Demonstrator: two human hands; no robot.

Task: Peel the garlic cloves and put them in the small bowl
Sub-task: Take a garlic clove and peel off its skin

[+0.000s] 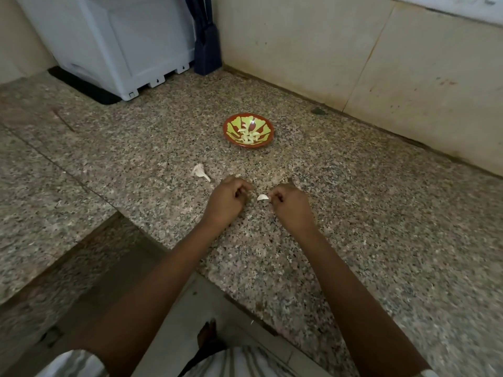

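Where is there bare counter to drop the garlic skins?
Free: speckled granite counter right of the right hand, toward the beige tiled wall; also between the white appliance and the red-and-green small bowl. Crowded: around the left hand, the white garlic clove and the papery garlic piece.

Place: home kitchen.
Surface: speckled brown granite countertop [353,213].
Far wall: stained beige tiles [299,50].
Food: peeled garlic cloves [249,137] in small red-and-green bowl [227,129].

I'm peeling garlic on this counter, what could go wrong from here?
Your right hand pinches the clove only by its end, so it may slip onto the speckled counter, where pale bits hide. The small bowl sits beyond your hands; a tossed clove could miss. The garlic piece left of your left hand might get forgotten.
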